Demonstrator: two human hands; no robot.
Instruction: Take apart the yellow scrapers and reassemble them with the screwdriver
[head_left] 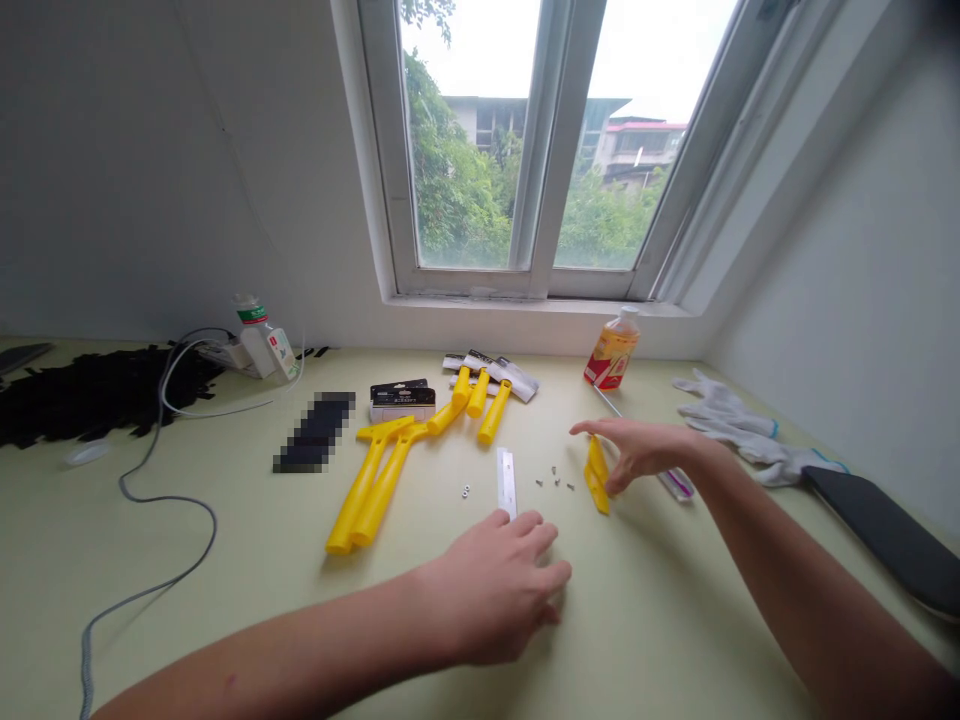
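My left hand [506,585] hovers low over the table, fingers loosely bent and apart, with no object visible in it. Just beyond its knuckles lies a flat silver-white metal strip [507,480], its near end hidden by the hand. On the right, my right hand [641,450] is spread around a small yellow plastic piece [596,478], the index finger stretched out past its top and the thumb at its side. Whether the skin touches it is hard to tell. Several small screws [556,482] and a few tiny nuts [466,491] lie between and left of the hands.
Yellow plastic scraper handles [375,485] lie left of centre, and more yellow handles [478,393] behind. Black packs [403,402], a drink bottle [611,350], a screwdriver [679,485], white gloves [727,415], a dark phone-like slab [885,530] and a grey cable [161,500] surround the work area.
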